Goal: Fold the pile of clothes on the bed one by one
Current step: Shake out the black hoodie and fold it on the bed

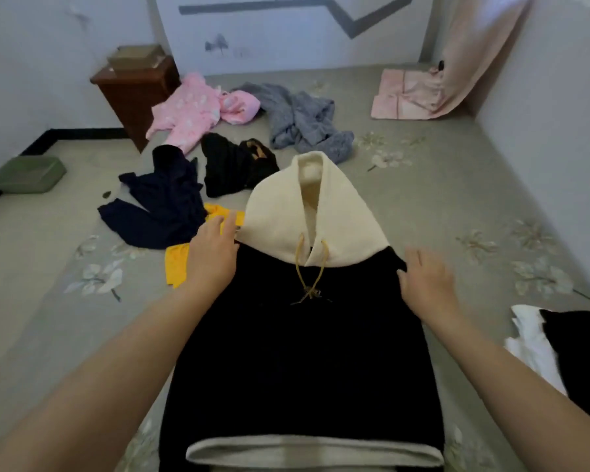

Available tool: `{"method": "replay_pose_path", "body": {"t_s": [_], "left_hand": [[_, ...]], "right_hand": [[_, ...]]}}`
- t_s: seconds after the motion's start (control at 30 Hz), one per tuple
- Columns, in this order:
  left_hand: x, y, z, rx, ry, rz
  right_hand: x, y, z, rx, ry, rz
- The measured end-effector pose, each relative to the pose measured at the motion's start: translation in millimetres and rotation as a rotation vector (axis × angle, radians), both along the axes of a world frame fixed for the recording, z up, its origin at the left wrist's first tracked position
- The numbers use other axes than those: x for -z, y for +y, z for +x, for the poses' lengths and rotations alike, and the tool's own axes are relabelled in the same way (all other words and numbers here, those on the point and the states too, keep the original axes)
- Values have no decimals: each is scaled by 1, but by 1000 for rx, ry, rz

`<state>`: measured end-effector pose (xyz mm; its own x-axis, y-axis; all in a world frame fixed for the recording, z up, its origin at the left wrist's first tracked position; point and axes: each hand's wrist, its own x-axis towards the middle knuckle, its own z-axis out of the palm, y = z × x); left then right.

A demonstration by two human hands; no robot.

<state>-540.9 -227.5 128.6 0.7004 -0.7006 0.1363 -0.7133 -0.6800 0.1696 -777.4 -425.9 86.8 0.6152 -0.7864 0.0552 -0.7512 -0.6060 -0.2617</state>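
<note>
The bed (423, 206), covered in a grey sheet with pale flowers, fills most of my view. On it, straight in front of me, lies the black hoodie (304, 362), flat with its sleeves tucked in, its pale hem band nearest me and its cream hood (280, 216) pointing to the far side. Both my arms reach forward, one along each side of it. My left hand (212, 257) lies palm down at the hoodie's left shoulder, fingers loosely spread and reaching onto the hood's left edge; it presses flat and holds nothing. My right hand (428, 284) rests at the right shoulder, thumb touching the black fabric's edge, fingers open and flat; whether it pinches any cloth I cannot tell.

Left of my left hand lies a yellow garment (178, 267), partly under a crumpled navy garment (160, 206). Farther off are a black garment (232, 165), a grey garment (304, 120) and a pink garment (191, 110). At the near right edge sits a black-and-white piece (559, 349).
</note>
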Motion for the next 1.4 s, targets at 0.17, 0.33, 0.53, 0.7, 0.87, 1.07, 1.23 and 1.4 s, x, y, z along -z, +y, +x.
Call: {"method": "replay_pose_path", "body": {"t_s": [0.17, 0.33, 0.53, 0.7, 0.87, 1.07, 1.23, 1.4], "left_hand": [[140, 8, -34, 35, 206, 587], [239, 57, -80, 157, 474, 938], [278, 91, -68, 155, 287, 734], [284, 86, -58, -42, 447, 621], [274, 85, -36, -8, 617, 512], [263, 105, -63, 331, 960, 1044], [260, 132, -100, 339, 1196, 1337], [239, 110, -90, 469, 1091, 1194]], "right_hand": [[124, 24, -8, -97, 400, 115], [207, 87, -57, -269, 669, 442], [231, 102, -54, -196, 645, 428], [235, 85, -36, -161, 526, 431], [225, 88, -28, -221, 605, 473], [197, 109, -37, -431, 1177, 873], [190, 140, -60, -383, 1514, 1195], [176, 137, -42, -223, 1406, 1127]]}}
